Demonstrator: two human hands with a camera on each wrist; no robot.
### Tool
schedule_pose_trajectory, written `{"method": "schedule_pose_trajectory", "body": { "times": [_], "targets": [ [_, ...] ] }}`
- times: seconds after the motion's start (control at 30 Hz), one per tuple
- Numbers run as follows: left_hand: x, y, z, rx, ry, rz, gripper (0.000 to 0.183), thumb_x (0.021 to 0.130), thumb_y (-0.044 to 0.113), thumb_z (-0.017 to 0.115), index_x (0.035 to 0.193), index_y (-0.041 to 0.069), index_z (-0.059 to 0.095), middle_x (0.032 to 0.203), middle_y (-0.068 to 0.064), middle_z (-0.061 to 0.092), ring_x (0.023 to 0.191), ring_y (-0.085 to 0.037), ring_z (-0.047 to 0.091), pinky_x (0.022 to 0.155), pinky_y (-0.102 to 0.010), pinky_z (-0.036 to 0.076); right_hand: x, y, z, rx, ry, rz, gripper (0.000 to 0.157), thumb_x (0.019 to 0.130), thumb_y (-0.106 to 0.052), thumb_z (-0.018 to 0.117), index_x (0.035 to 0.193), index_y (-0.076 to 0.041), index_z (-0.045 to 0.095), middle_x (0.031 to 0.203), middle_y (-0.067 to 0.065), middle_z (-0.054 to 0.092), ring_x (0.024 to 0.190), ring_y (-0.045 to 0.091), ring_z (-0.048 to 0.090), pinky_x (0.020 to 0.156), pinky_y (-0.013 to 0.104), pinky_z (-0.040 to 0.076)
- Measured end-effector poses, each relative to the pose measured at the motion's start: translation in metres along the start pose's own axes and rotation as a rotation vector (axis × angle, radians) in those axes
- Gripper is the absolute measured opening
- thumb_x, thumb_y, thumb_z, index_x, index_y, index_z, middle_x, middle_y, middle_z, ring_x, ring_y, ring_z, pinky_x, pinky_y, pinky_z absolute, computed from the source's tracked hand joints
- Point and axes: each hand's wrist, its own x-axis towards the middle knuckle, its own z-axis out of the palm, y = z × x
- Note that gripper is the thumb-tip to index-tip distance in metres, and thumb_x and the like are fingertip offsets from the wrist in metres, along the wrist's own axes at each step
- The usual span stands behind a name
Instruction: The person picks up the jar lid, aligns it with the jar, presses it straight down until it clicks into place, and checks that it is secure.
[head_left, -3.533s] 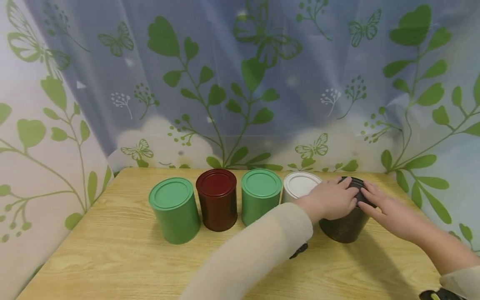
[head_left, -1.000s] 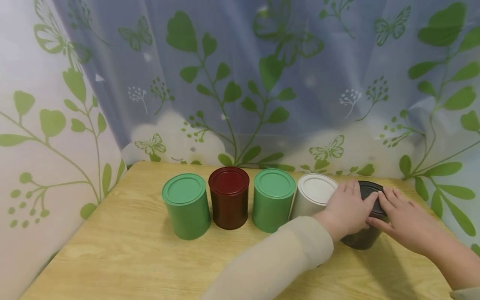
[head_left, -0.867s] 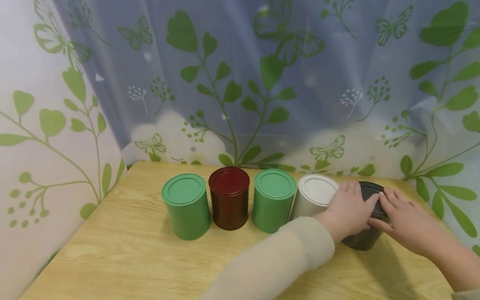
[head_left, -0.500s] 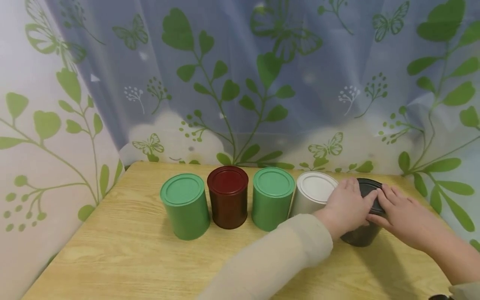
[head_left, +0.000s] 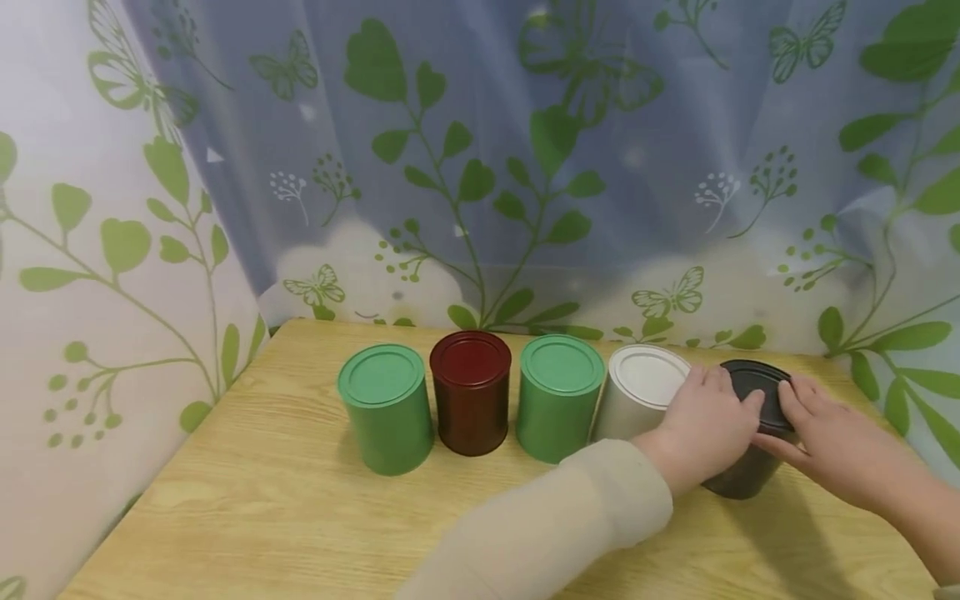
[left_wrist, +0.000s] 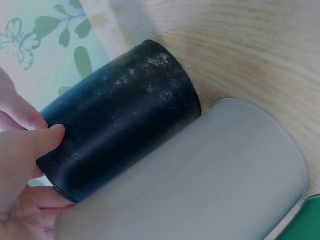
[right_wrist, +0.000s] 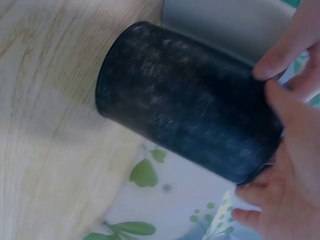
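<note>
At the right end of a row of cans stands a black can [head_left: 750, 379] with a lid. My left hand [head_left: 712, 421] holds its upper left side, the thumb over the lid's near edge in the head view. My right hand [head_left: 840, 433] grips the upper right side, thumb in front and fingers along the rim. Scuffs show on the can's side [right_wrist: 175, 95] in the right wrist view. Between the black can and a green one stands a white can [head_left: 648, 375], partly hidden by the left hand. Its pale wall [left_wrist: 195, 180] lies right alongside the black one in the left wrist view.
Left of the white can stand a green can [head_left: 558, 400], a dark red can [head_left: 471, 392] and another green can [head_left: 386, 408]. All rest on a wood-grain table [head_left: 262, 500]. A curtain [head_left: 480, 167] with leaves and butterflies hangs behind the table.
Since the oldest frame the left hand has slid from across the black can's lid to its left side. Over the last second the hands hold steady while the head view shifts slightly.
</note>
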Motion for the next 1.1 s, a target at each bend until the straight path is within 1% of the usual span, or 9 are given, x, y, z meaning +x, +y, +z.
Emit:
{"method": "schedule_pose_trajectory", "body": {
  "times": [0.13, 0.27, 0.4, 0.5, 0.6, 0.77, 0.9, 1.0, 1.1],
  "targets": [
    [0.001, -0.001, 0.001, 0.004, -0.016, -0.01, 0.046, 0.101, 0.045, 0.026, 0.147, 0.041, 0.02, 0.146, 0.002, 0.034, 0.135, -0.013, 0.026, 0.11, -0.031, 0.019, -0.005, -0.006, -0.003, -0.067, 0.053, -0.028, 0.074, 0.091, -0.042, 0.056, 0.122, 0.024, 0.043, 0.125, 0.047, 0.035, 0.115, 0.057, 0.037, 0.09, 0.062, 0.036],
    [0.002, -0.004, 0.002, 0.028, -0.022, -0.01, 0.046, 0.101, 0.043, 0.026, 0.147, 0.041, 0.021, 0.145, 0.002, 0.036, 0.134, -0.013, 0.027, 0.109, -0.03, 0.021, -0.007, -0.012, -0.003, -0.162, 0.134, -0.14, 0.067, 0.096, -0.042, 0.044, 0.118, 0.02, 0.05, 0.119, 0.044, 0.044, 0.112, 0.055, 0.043, 0.091, 0.057, 0.038],
    [0.003, -0.003, 0.001, 0.051, -0.017, 0.006, 0.045, 0.102, 0.041, 0.027, 0.146, 0.04, 0.022, 0.142, 0.005, 0.04, 0.133, -0.014, 0.03, 0.107, -0.03, 0.022, -0.008, -0.011, -0.004, -0.27, 0.151, -0.226, 0.08, 0.095, -0.05, 0.015, 0.117, 0.016, 0.053, 0.116, 0.04, 0.049, 0.109, 0.054, 0.046, 0.091, 0.055, 0.04],
    [0.004, -0.001, -0.001, 0.06, -0.009, 0.022, 0.044, 0.102, 0.041, 0.026, 0.146, 0.04, 0.023, 0.141, 0.005, 0.041, 0.132, -0.014, 0.031, 0.106, -0.03, 0.024, -0.011, -0.006, -0.004, -0.352, 0.152, -0.28, 0.096, 0.086, -0.051, -0.009, 0.116, 0.012, 0.057, 0.114, 0.035, 0.053, 0.107, 0.052, 0.049, 0.088, 0.052, 0.043],
    [0.003, 0.0, -0.001, 0.061, 0.013, 0.035, 0.044, 0.102, 0.039, 0.027, 0.146, 0.04, 0.025, 0.139, 0.006, 0.043, 0.13, -0.015, 0.033, 0.106, -0.03, 0.025, -0.012, -0.003, -0.004, -0.388, 0.154, -0.303, 0.103, 0.081, -0.049, -0.018, 0.115, 0.009, 0.059, 0.114, 0.032, 0.054, 0.105, 0.05, 0.051, 0.085, 0.051, 0.045],
    [0.003, 0.0, -0.002, 0.085, 0.018, 0.05, 0.042, 0.103, 0.036, 0.027, 0.144, 0.039, 0.029, 0.134, 0.011, 0.048, 0.127, -0.018, 0.037, 0.105, -0.031, 0.026, -0.011, -0.005, -0.005, -0.413, 0.168, -0.32, 0.102, 0.082, -0.047, -0.02, 0.114, 0.008, 0.061, 0.112, 0.03, 0.055, 0.102, 0.048, 0.053, 0.082, 0.049, 0.047],
    [0.005, -0.001, -0.003, 0.087, -0.008, 0.067, 0.042, 0.103, 0.036, 0.025, 0.144, 0.04, 0.028, 0.132, 0.017, 0.048, 0.127, -0.019, 0.037, 0.104, -0.032, 0.025, -0.01, -0.01, -0.008, -0.289, 0.135, -0.196, 0.073, 0.098, -0.049, 0.02, 0.117, 0.011, 0.058, 0.113, 0.038, 0.052, 0.104, 0.05, 0.052, 0.082, 0.052, 0.046],
    [0.008, -0.003, -0.005, 0.094, -0.031, 0.095, 0.043, 0.102, 0.038, 0.026, 0.145, 0.042, 0.025, 0.131, 0.021, 0.047, 0.127, -0.018, 0.038, 0.105, -0.031, 0.026, -0.007, -0.013, -0.011, -0.187, 0.117, -0.062, 0.064, 0.088, -0.044, 0.058, 0.116, 0.013, 0.058, 0.113, 0.041, 0.05, 0.104, 0.051, 0.051, 0.08, 0.055, 0.046],
    [0.01, -0.003, -0.006, 0.098, -0.044, 0.121, 0.043, 0.102, 0.04, 0.026, 0.145, 0.044, 0.024, 0.13, 0.024, 0.046, 0.126, -0.016, 0.039, 0.104, -0.03, 0.027, -0.002, -0.011, -0.012, -0.186, 0.09, 0.003, 0.07, 0.085, -0.048, 0.061, 0.115, 0.015, 0.056, 0.114, 0.039, 0.052, 0.105, 0.051, 0.051, 0.082, 0.058, 0.043]
  ]
}}
